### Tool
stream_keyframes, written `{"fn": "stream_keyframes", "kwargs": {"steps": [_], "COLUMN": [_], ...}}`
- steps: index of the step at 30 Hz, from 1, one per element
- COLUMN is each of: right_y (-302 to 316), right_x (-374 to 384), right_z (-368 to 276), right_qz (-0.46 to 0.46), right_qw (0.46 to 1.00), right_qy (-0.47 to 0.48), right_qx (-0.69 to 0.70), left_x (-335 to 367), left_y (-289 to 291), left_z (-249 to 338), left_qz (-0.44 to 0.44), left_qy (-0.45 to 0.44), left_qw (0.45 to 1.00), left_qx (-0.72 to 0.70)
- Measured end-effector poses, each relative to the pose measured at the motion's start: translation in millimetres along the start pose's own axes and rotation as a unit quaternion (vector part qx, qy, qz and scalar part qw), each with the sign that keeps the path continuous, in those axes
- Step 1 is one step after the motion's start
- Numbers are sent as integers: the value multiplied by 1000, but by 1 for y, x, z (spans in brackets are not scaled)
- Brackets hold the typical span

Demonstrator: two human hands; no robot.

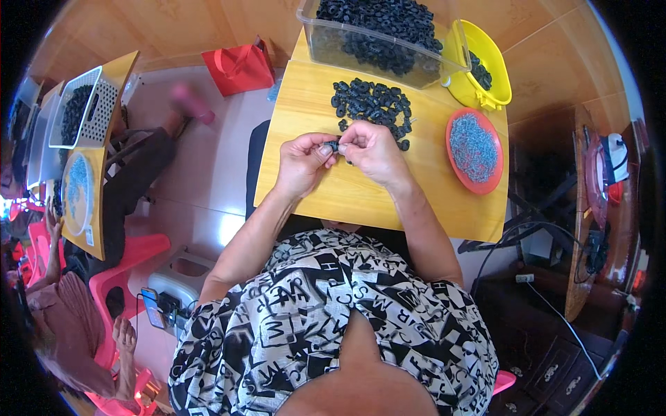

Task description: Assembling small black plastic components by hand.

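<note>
Over the near half of the yellow wooden table (423, 197), both my hands meet in front of me. A small black ring-like part (331, 145) is pinched in my left hand (302, 163). My right hand (374, 154) has its thumb and fingertips pressed together against that part; whether they also hold some tiny piece is hidden. Just beyond my fingers lies a loose pile of black parts (371, 100). To the right, an orange-red plate (451, 161) carries a heap of small grey-blue pieces (475, 148), too tiny to name.
A clear plastic bin (374, 59) full of black parts stands at the table's far edge, beside a yellow bucket (501, 90). A red bag (239, 69) sits on the floor. At left, another person (73, 326) sits by a table with a white basket (107, 104).
</note>
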State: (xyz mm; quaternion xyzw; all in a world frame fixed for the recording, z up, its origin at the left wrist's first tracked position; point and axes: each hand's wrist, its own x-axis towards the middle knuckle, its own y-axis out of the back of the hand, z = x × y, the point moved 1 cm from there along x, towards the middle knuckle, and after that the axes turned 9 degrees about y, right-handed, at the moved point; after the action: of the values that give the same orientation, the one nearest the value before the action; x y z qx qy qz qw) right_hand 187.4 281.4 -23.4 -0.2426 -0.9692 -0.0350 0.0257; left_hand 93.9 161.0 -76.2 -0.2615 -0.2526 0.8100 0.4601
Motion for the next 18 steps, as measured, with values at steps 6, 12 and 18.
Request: {"fn": "stream_keyframes", "kwargs": {"steps": [6,12,18], "right_y": [-1,15,12], "right_x": [2,0,1], "right_z": [3,6,10], "right_qz": [8,-41,-66], "right_qw": [991,993,994], "right_qy": [12,-75,-47], "right_qx": [-133,81,72], "left_x": [2,2,3], "left_y": [-4,-5,-6], "left_z": [-2,1,0], "left_qz": [41,17,2], "left_qy": [-12,7,14], "left_qw": [996,1000,999], "left_qx": [76,-7,-41]}}
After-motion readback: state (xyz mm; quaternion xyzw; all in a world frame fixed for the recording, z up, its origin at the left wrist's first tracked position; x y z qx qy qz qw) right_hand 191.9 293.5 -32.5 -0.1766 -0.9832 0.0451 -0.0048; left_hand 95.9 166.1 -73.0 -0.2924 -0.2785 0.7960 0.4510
